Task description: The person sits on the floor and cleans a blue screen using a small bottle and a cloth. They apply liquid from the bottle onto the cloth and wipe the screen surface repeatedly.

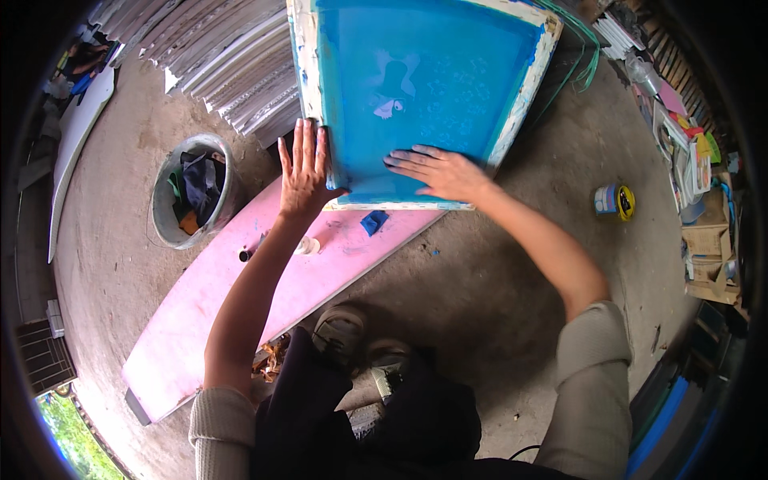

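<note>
A silk-screen frame (432, 152) with blue mesh and a worn, paint-flecked pale wooden border lies across the far end of a long pink board (200, 312). Pale patches of a printed design show in the mesh. My left hand (304, 180) rests on the frame's left edge near its lower corner, fingers stretched away from me and thumb out over the mesh side. Flat on the lower right part of the mesh lies my right hand (444, 174), fingers pointing left. Neither hand is closed around anything. A blue scrap (374, 222) sits on the board just below the frame.
Left of the board stands a grey bucket (164, 210) with dark cloths inside. On the right, a yellow-rimmed can (614, 201) lies on the concrete floor. Stacked white sheets (232, 64) fill the far left. Cardboard boxes (708, 256) and clutter line the right side.
</note>
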Available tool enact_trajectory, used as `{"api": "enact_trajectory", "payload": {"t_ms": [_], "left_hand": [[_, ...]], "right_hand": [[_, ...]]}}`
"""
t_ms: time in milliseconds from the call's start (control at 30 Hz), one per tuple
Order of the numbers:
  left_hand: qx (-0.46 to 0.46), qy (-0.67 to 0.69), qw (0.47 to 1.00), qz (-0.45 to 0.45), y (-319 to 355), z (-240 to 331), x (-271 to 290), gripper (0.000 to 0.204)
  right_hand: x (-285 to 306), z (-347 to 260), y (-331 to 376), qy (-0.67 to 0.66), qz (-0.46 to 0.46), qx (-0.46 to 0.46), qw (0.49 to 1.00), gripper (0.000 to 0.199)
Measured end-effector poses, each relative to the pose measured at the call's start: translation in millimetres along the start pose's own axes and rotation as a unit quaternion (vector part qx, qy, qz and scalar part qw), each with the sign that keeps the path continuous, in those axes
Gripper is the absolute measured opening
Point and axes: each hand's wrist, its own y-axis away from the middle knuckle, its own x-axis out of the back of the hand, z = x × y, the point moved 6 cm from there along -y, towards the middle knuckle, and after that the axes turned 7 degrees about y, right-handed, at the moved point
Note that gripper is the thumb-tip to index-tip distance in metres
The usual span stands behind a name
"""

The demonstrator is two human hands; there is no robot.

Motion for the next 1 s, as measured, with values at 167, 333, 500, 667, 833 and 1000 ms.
{"api": "enact_trajectory", "payload": {"t_ms": [167,333,500,667,833,1000], "left_hand": [[0.012,-0.024,0.999,-0.018,3,-2,1,0.128],[0.010,-0.060,0.997,-0.045,0,-1,0,0.132],[0.020,-0.060,0.997,-0.042,1,-3,2,0.131],[0.028,-0.060,0.997,-0.049,-4,3,0,0.130],[0.012,-0.008,1.000,-0.001,3,-6,4,0.129],[0.022,-0.034,0.999,-0.024,-1,0,-2,0.133]], "right_hand": [[37,123,-20,0.035,-0.059,-0.168,0.983,0.067],[41,83,-30,-0.086,0.183,-0.430,0.880,0.071],[11,37,-9,0.001,0.046,-0.160,0.986,0.070],[50,173,23,0.083,0.023,-0.478,0.874,0.068],[39,94,4,-0.009,0.151,-0.545,0.824,0.079],[-37,-36,60,-0.066,0.020,-0.412,0.908,0.078]]}}
